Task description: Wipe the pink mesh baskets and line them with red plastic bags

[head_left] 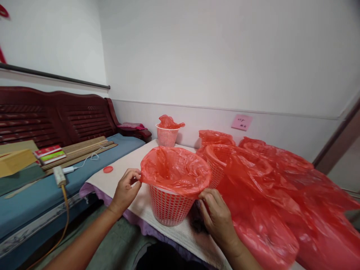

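Note:
A white perforated plastic basket (pixel 171 208) stands upright on the cloth-covered table in front of me. Lining it is a red plastic bag (pixel 176 168), its edge folded out over the basket's rim all round. My left hand (pixel 128 189) pinches the bag's edge at the rim's left side. At the front right of the rim, my right hand (pixel 216 212) has its fingers closed on the same edge. A dark crumpled item (pixel 197 219) lies beside the basket, partly hidden by my right hand.
More red bags (pixel 261 210) and lined baskets crowd the table's right side. Another white basket (pixel 167 137) with a red bag stands near the wall. A small red disc (pixel 108 169) lies at the left edge. A power strip (pixel 59 176) rests on the blue-covered wooden bench (pixel 123 146).

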